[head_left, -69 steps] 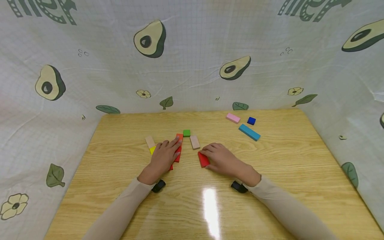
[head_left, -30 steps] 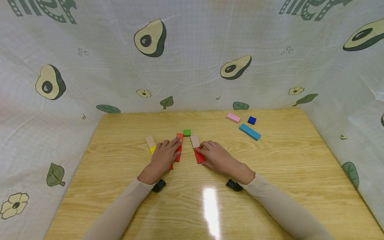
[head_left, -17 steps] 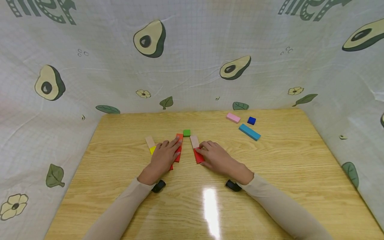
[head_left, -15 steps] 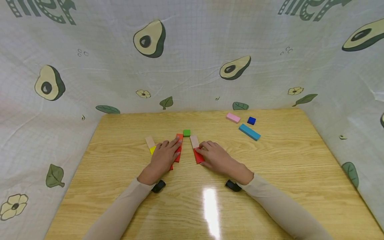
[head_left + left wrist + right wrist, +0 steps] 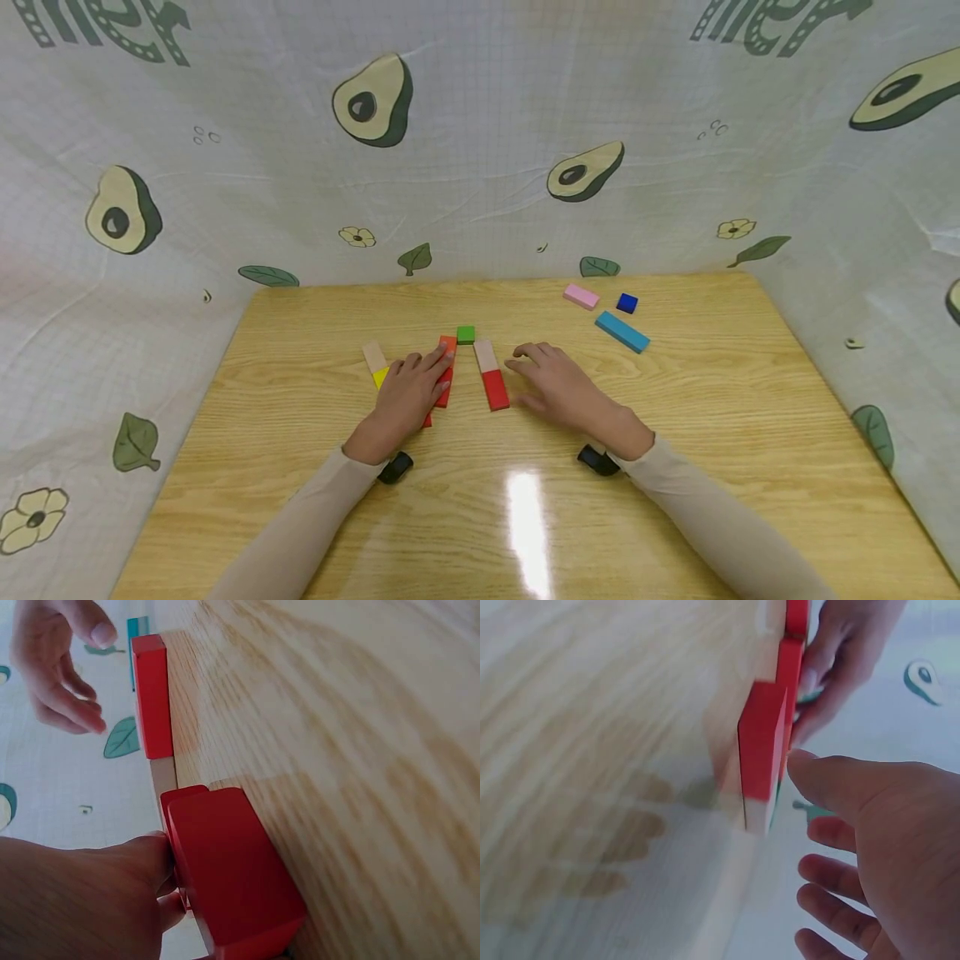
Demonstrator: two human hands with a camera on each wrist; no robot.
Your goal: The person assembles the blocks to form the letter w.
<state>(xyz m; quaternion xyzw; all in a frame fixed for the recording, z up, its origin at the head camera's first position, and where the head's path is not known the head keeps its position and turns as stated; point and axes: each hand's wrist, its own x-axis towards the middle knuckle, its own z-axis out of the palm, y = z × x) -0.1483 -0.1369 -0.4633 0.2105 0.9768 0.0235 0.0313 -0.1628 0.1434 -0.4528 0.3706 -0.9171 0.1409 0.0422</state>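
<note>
My left hand (image 5: 408,390) rests over several blocks, its fingers spread. Its fingertips touch an orange-red block (image 5: 448,342) and the red block (image 5: 445,393) in line with it. Another red block (image 5: 232,870) lies nearest the left wrist camera, partly under the hand in the head view. A yellow block (image 5: 380,377) and a tan block (image 5: 373,355) stick out beyond the knuckles. My right hand (image 5: 555,387) hovers just right of a red block (image 5: 496,392), fingers loosely bent, holding nothing. That block lies end to end with a pale pinkish block (image 5: 485,355).
A small green block (image 5: 466,335) sits between the tops of the two rows. Toward the back right lie a pink block (image 5: 581,296), a dark blue cube (image 5: 627,303) and a long blue block (image 5: 622,332). A patterned cloth (image 5: 480,167) hangs behind the table.
My right hand slid the red block up and left against the pale block, then let go and drew back to the right. My left hand stays in place.
</note>
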